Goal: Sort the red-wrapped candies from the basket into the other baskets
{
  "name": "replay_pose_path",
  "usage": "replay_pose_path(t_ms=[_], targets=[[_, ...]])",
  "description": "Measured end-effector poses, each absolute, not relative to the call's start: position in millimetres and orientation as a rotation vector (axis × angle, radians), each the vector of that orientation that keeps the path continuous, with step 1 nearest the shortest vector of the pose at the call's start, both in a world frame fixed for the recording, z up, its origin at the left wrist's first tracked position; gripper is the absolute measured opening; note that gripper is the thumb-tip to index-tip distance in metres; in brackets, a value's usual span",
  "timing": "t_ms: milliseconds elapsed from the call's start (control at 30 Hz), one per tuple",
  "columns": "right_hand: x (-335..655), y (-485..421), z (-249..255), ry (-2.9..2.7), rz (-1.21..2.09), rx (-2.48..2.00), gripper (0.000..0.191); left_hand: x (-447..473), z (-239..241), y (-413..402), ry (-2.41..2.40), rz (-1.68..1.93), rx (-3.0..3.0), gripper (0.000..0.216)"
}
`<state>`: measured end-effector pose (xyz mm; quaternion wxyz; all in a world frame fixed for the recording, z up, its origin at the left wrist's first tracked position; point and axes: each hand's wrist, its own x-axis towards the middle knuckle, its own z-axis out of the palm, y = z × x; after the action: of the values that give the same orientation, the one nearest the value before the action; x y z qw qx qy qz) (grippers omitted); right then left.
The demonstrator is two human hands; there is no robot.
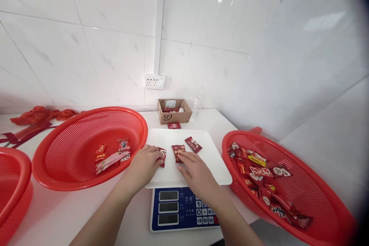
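Observation:
A white weighing tray (170, 177) tops a blue digital scale (188, 209), with three dark red wrapped snack packets on it. My left hand (144, 167) is at the tray's left side, its fingertips closed on the edge of one small red packet (163, 156). My right hand (198, 171) reaches over the tray from the front. Its fingertips touch the lower right of the middle packet (177, 150), and the thumb is apart from the fingers. Beyond that hand, a third packet (193, 144) lies slanted and untouched.
A red mesh basket (86, 123) with a few packets stands left; another basket (14, 161) is cut off at the edge. The right basket (317, 184) holds many mixed sweets. Behind the scale are a cardboard box (178, 117), a red packet (174, 125) and a clear plastic bottle (196, 107).

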<state>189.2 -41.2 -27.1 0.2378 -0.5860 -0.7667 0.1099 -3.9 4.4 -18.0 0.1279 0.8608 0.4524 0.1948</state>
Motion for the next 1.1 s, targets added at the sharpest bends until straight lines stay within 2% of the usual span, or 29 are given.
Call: replay_pose_path(t_ms=[233, 400, 533, 767, 967, 1100], targets=[[182.6, -30.6, -23.3, -2.251, 0.419, -1.642, 0.046, 1.0, -22.2, 7.7, 1.372, 0.607, 2.532, 0.025], [209.2, -14.5, -24.7, -2.151, 0.257, -1.952, 0.047, 1.4, -25.6, 5.3, 1.346, 0.658, 2.562, 0.025], [218.6, -20.4, -23.4, -2.125, 0.23, -2.036, 0.045, 2.1, -32.8, 3.4, 1.257, 0.692, 2.608, 0.029], [204.6, -44.3, -3.6, -2.13, 0.243, -1.927, 0.034, 4.9, -38.2, 0.4, 1.232, 0.582, 2.652, 0.031], [194.1, -40.1, -13.6, -2.198, 0.372, -1.761, 0.047, 7.4, -34.8, -2.4, 1.192, 0.604, 2.651, 0.032], [190.9, -37.1, -21.4, -2.179, 0.401, -1.815, 0.048, 9.8, -31.9, -5.9, 1.206, 0.545, 2.638, 0.034]])
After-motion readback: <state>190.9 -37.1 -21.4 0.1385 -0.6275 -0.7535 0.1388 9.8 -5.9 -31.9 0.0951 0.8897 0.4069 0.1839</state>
